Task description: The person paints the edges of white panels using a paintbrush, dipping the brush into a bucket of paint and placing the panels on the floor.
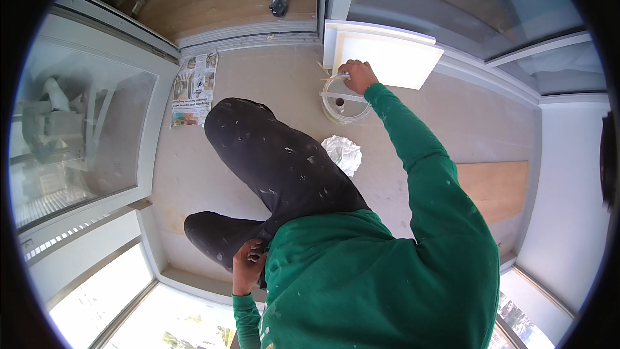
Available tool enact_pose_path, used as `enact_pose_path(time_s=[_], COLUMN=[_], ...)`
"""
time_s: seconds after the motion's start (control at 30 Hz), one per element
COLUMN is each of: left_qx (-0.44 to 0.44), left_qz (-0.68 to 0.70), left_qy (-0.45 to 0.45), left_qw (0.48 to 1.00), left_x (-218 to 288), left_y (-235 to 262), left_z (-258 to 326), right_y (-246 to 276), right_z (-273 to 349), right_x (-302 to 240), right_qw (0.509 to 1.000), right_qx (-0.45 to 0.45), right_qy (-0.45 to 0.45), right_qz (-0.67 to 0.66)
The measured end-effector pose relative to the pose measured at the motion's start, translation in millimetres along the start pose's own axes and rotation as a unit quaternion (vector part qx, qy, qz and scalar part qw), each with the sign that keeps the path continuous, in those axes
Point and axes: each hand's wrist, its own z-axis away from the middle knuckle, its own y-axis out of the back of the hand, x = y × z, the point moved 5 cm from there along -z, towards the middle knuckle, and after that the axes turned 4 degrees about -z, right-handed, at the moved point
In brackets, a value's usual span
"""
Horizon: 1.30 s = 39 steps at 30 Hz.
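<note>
My right hand (pixel 357 76) reaches forward over a clear plastic bucket (pixel 336 114) on the pale floor, with its fingers closed round a thin pale stick (pixel 336 78) at the bucket's far rim. A white strip (pixel 342 97) lies across the top of the bucket, and a small dark object shows inside. My left hand (pixel 248 264) rests curled against my black, paint-flecked trouser leg (pixel 271 161) near the lower edge and holds nothing that I can see. Green sleeves cover both arms.
A white square panel (pixel 387 58) lies just behind the bucket. Crumpled white plastic (pixel 342 153) sits beside my knee. A newspaper sheet (pixel 194 87) lies at the left by a glass door (pixel 84 129). A wooden board (pixel 494 187) lies at the right, and a ladder foot (pixel 279 3) stands beyond the threshold.
</note>
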Motion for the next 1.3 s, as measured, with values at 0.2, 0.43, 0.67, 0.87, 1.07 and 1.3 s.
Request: enact_pose_path(time_s=[0.2,0.43,0.67,0.87,1.07,1.3], left_qx=[0.142,0.057,0.195,0.302,0.387,0.445], left_qz=[-0.066,-0.093,-0.185,-0.230,-0.256,-0.293], left_qy=[-0.322,-0.790,-0.808,-0.809,-0.798,-0.769], left_qw=[0.934,0.604,0.524,0.449,0.385,0.353], left_x=[190,311,323,320,301,302], left_y=[118,147,160,176,195,224], left_z=[36,157,181,212,236,234], right_y=[20,97,138,170,232,250], right_z=[-5,9,73,79,58,25], right_x=[28,-18,-122,-203,-350,-524], right_qw=[0.998,0.954,0.913,0.882,0.845,0.775], right_qx=[0.012,0.261,0.337,0.348,0.310,0.167], right_qy=[-0.024,0.013,0.110,0.211,0.369,0.551], right_qz=[-0.063,-0.143,-0.200,-0.238,-0.232,-0.260])
